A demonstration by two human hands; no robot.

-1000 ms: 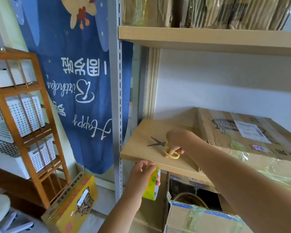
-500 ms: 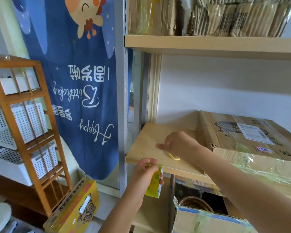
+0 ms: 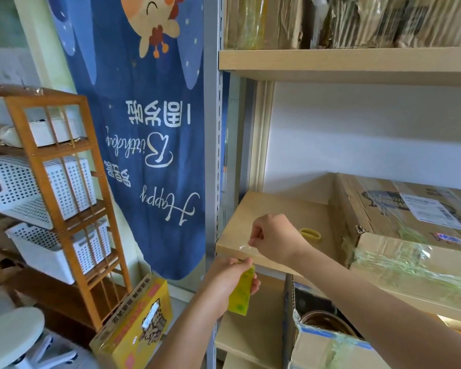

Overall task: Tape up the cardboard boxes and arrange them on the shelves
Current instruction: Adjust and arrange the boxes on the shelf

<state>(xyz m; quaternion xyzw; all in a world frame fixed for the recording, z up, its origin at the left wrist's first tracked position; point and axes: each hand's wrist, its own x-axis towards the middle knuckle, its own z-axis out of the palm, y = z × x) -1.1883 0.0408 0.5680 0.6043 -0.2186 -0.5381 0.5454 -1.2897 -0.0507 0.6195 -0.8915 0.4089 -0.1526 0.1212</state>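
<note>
Right hand [image 3: 273, 239] lifted off scissors [image 3: 310, 233], pinching tape [image 3: 244, 246]

A taped box [image 3: 410, 230] sits on the shelf [image 3: 285, 211], right of the scissors [image 3: 310, 233] — an open box [image 3: 330, 342] sits below, a rack [image 3: 51, 195] far left.

Readable lettering by the shelves

The blue banner [image 3: 144, 134] is hanging upside down and showing white script reading "Happy Birthday", with a row of Chinese characters above it that is hard to read inverted. The cardboard box [image 3: 407, 217] on the shelf is carrying a white shipping label [image 3: 427, 209] whose print is too small to read. The yellow box [image 3: 136, 326] on the floor is showing red characters that are staying illegible.
</note>
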